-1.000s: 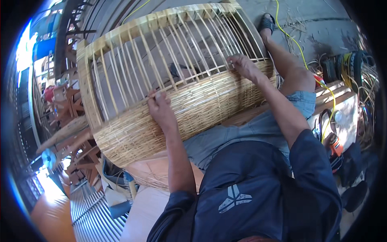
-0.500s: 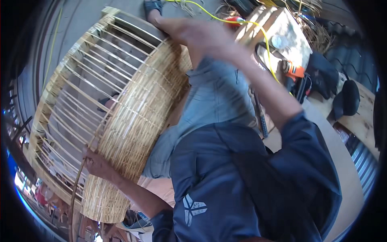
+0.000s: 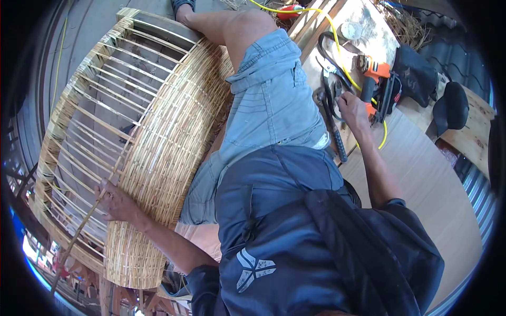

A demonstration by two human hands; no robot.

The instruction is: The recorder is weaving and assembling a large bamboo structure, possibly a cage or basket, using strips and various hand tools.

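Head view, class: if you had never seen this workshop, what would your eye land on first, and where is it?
The big half-woven cane basket frame fills the left, its bare ribs fanning out. The left hand rests on its woven band, gripping a thin cane strip. At right, the right hand reaches among tools on the wooden bench, beside an orange power tool.
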